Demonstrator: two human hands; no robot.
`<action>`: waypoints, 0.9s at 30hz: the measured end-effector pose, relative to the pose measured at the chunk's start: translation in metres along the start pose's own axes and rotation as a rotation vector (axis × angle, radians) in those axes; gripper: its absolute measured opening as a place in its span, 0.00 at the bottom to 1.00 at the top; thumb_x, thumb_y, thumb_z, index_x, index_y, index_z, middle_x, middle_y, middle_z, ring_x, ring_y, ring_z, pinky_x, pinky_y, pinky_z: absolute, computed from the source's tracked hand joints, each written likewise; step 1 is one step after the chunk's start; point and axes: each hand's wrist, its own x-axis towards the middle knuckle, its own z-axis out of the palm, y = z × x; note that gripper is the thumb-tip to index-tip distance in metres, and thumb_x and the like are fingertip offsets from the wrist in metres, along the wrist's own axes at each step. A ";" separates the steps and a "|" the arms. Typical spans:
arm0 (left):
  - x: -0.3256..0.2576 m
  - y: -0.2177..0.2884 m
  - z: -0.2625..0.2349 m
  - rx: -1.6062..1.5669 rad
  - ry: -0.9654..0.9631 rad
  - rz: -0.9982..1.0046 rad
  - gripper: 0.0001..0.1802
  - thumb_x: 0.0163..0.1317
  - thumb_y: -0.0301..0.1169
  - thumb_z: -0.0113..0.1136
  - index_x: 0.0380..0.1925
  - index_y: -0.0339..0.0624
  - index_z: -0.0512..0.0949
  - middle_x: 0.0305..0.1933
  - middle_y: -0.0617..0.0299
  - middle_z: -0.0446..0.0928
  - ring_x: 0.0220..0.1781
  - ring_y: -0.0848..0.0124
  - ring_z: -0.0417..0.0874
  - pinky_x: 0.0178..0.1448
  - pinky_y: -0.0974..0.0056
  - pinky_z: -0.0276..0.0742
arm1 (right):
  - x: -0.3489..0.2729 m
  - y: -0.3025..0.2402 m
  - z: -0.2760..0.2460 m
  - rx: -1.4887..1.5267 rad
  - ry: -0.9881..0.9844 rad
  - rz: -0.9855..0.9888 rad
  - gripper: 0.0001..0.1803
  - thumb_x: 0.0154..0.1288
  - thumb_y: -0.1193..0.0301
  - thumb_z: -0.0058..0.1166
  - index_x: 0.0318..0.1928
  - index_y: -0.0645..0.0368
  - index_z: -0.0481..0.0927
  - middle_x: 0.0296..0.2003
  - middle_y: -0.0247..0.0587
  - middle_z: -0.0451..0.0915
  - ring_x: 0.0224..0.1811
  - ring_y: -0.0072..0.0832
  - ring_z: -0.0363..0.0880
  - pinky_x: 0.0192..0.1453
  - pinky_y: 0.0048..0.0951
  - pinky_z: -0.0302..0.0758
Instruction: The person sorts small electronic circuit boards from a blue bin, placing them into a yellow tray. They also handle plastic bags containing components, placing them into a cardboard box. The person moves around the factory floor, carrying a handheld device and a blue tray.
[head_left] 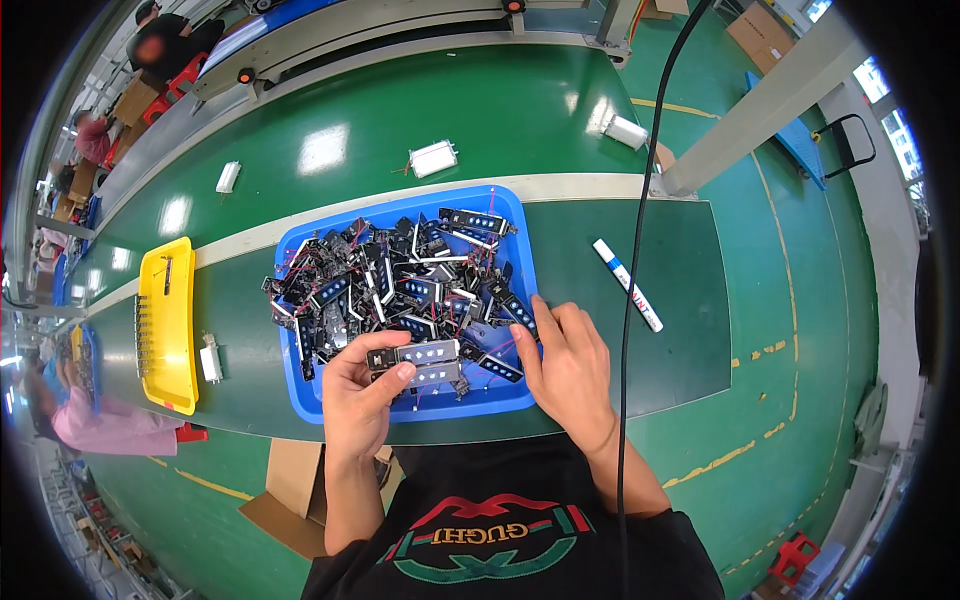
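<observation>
My left hand (pixel 360 392) is closed around two small black circuit-board modules (pixel 428 353), each with a row of white lights on its face. They are held side by side above the near edge of a blue tray (pixel 527 235). Heaped in the tray are many similar modules (pixel 420 290) with thin red and dark wires. My right hand (pixel 572 362) reaches over the tray's right side, thumb and index finger apart. Between these fingertips lies the end of another module (pixel 512 303); whether they touch it is hard to tell.
A blue-and-white marker pen (pixel 628 285) lies right of the tray. To the left stands a yellow tray (pixel 180 340) with small metal parts. White blocks (pixel 432 159) lie about the green bench. A black cable (pixel 640 230) hangs on the right; co-workers sit far left.
</observation>
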 end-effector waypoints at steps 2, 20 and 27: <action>0.001 -0.001 0.000 -0.001 -0.005 -0.005 0.16 0.58 0.15 0.61 0.48 0.28 0.75 0.39 0.53 0.82 0.37 0.75 0.84 0.42 0.72 0.80 | 0.000 -0.003 0.001 0.061 -0.058 0.139 0.18 0.65 0.66 0.57 0.45 0.71 0.80 0.31 0.45 0.74 0.34 0.40 0.76 0.34 0.36 0.74; -0.005 -0.008 0.008 0.099 -0.086 -0.022 0.18 0.57 0.16 0.63 0.49 0.30 0.77 0.42 0.56 0.82 0.41 0.78 0.81 0.45 0.74 0.76 | -0.002 -0.029 -0.008 0.687 -0.179 -0.088 0.16 0.57 0.70 0.66 0.43 0.63 0.80 0.35 0.42 0.73 0.34 0.34 0.75 0.35 0.32 0.72; -0.008 -0.009 0.008 0.101 -0.044 0.040 0.20 0.56 0.14 0.64 0.50 0.26 0.74 0.42 0.51 0.82 0.42 0.70 0.84 0.49 0.67 0.83 | -0.002 -0.034 0.006 0.637 -0.052 -0.118 0.09 0.56 0.72 0.65 0.35 0.62 0.79 0.34 0.39 0.72 0.37 0.38 0.70 0.40 0.34 0.68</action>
